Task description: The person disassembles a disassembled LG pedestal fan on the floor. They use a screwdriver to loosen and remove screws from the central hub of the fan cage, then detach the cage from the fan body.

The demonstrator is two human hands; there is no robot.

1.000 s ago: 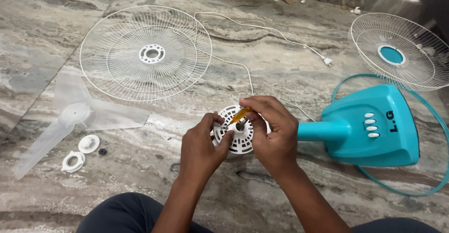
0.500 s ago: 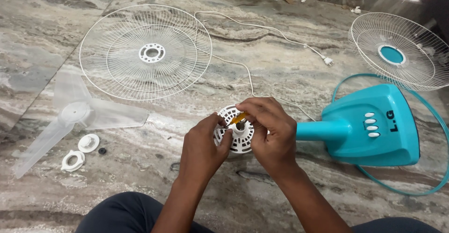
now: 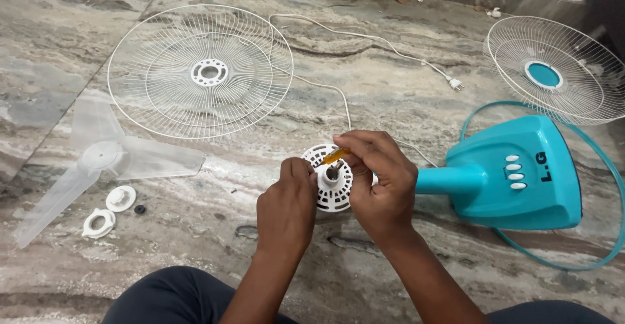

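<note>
On a grey and brown marble floor (image 3: 403, 96), seen from above, a seated person works on a dismantled table fan. Both hands meet near the middle of the view over a round white vented motor cover (image 3: 333, 182), which sits at the end of the fan's turquoise neck. The left hand (image 3: 286, 210) is closed on the cover's left edge, fingers curled around its rim. The right hand (image 3: 381, 184) wraps the cover's right side, and its thumb and forefinger pinch a small tool with a yellow-orange handle (image 3: 335, 156), which lies tilted across the top of the cover.

Just right of the hands lies the turquoise fan base (image 3: 521, 174), with a column of white buttons on its face. A thin turquoise ring (image 3: 602, 187) loops around the base on the floor. A white power cord (image 3: 364, 41) runs from behind the cover up and across the floor to a plug near the upper right.

At upper left lies a large white wire fan guard (image 3: 200, 71), flat on the floor. A second wire guard (image 3: 553, 67) with a turquoise centre lies at upper right. At left is a clear three-bladed fan blade (image 3: 104, 158). Just below it sit two small white plastic nuts (image 3: 109, 210) and a tiny black washer (image 3: 139, 209). The person's dark trousers (image 3: 176, 298) show at the bottom edge.
</note>
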